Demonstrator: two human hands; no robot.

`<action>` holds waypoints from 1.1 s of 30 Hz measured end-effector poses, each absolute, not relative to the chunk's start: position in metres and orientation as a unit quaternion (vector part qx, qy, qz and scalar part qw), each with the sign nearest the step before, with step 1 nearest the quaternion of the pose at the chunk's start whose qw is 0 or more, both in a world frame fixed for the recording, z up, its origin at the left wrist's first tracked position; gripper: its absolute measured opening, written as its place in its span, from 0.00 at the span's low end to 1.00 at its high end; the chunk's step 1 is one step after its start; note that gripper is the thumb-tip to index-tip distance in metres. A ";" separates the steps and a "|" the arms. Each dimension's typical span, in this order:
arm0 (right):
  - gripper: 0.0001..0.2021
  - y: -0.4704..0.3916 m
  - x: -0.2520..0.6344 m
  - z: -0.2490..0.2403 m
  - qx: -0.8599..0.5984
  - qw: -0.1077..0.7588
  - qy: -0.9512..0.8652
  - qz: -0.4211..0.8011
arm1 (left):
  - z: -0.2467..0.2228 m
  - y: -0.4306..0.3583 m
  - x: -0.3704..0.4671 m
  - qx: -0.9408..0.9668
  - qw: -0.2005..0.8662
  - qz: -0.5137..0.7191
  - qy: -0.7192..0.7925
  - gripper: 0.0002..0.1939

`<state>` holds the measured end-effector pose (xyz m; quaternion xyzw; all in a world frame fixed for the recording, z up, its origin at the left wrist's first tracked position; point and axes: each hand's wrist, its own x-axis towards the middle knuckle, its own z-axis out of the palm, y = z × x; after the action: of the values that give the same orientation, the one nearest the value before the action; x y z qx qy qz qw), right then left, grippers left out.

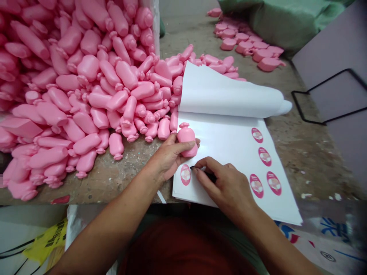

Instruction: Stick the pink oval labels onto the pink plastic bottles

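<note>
A small pink bottle (pixel 187 140) with a frilled top is held upright in my left hand (pixel 172 156), thumb across its front. Beneath it lies a stack of white sticker sheets (pixel 226 143) with oval pink labels. My right hand (pixel 220 179) is closed around a thin black tool (pixel 210 176), mostly hidden by the fingers; its kind cannot be made out. The tool's tip is beside the upper right edge of an oval label (pixel 185 175) at the sheet's left. Several more labels (pixel 264 156) sit along the right side of the sheet.
A large heap of pink bottles (pixel 109 72) spills across the table (pixel 114 183) on the left. More bottles (pixel 252 46) lie grouped at the back right, beside green cloth (pixel 275 23). Upper sheets are folded back into a roll (pixel 229 93). A black wire frame (pixel 308 107) stands right.
</note>
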<state>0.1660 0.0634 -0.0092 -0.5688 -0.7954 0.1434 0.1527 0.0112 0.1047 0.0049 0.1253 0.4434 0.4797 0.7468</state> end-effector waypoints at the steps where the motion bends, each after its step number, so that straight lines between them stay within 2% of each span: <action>1: 0.08 0.063 0.166 -0.009 -0.565 0.155 -0.798 0.143 | 0.005 0.105 0.011 0.125 0.749 0.478 0.441 0.26; 7: 0.10 0.063 0.163 -0.006 -0.539 0.159 -0.822 0.093 | 0.005 0.108 0.008 0.121 0.763 0.467 0.431 0.25; 12: 0.17 0.069 0.160 -0.011 -0.562 0.149 -0.811 0.062 | 0.003 0.109 0.005 0.115 0.770 0.465 0.421 0.21; 15: 0.17 0.067 0.161 -0.007 -0.578 0.160 -0.789 0.137 | 0.001 0.111 0.003 0.106 0.779 0.459 0.415 0.17; 18: 0.17 0.059 0.165 0.006 -0.560 0.213 -0.733 0.322 | 0.000 0.113 0.002 0.101 0.779 0.456 0.419 0.14; 21: 0.17 0.058 0.173 0.020 -0.533 0.287 -0.640 0.474 | 0.004 0.111 0.004 0.122 0.766 0.457 0.435 0.17; 26: 0.11 0.067 0.187 0.027 -0.542 0.337 -0.574 0.513 | 0.018 0.086 0.011 0.209 0.727 0.480 0.445 0.23; 30: 0.17 0.066 0.193 0.023 -0.546 0.342 -0.560 0.521 | 0.027 0.058 0.018 0.171 0.765 0.479 0.395 0.14; 33: 0.16 0.061 0.195 0.020 -0.544 0.349 -0.562 0.516 | 0.031 0.043 0.024 0.131 0.781 0.485 0.371 0.20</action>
<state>0.1949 0.0611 0.0198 -0.5441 -0.5623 0.5158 0.3487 0.0244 0.0425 0.0306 0.1315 0.3714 0.4852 0.7806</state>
